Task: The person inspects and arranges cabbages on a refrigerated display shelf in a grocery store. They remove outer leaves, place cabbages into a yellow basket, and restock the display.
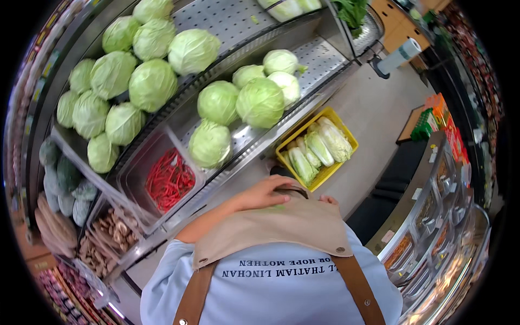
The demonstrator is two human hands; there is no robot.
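Observation:
My left hand (266, 193) lies against the front of my beige apron (264, 227), fingers bent near a dark slit or fold in the cloth. Whether it grips anything there cannot be made out. Only the fingertips of my right hand (329, 199) show past the apron's right edge; the rest is hidden. Just beyond both hands, a yellow plastic crate (352, 136) on the floor holds several napa cabbages (319, 148). To the left, a clear plastic bin (134, 170) of red chili peppers (170, 178) sits in the metal display shelf, near my left forearm.
Round green cabbages (152, 85) fill the upper tier; several more (260, 102) rest on the lower perforated tier (321, 61). Ginger (95, 252), mushrooms (118, 229) and winter melons (69, 172) are at left. A bag roll (398, 57) stands at upper right. A counter of food bins (426, 211) curves along the right.

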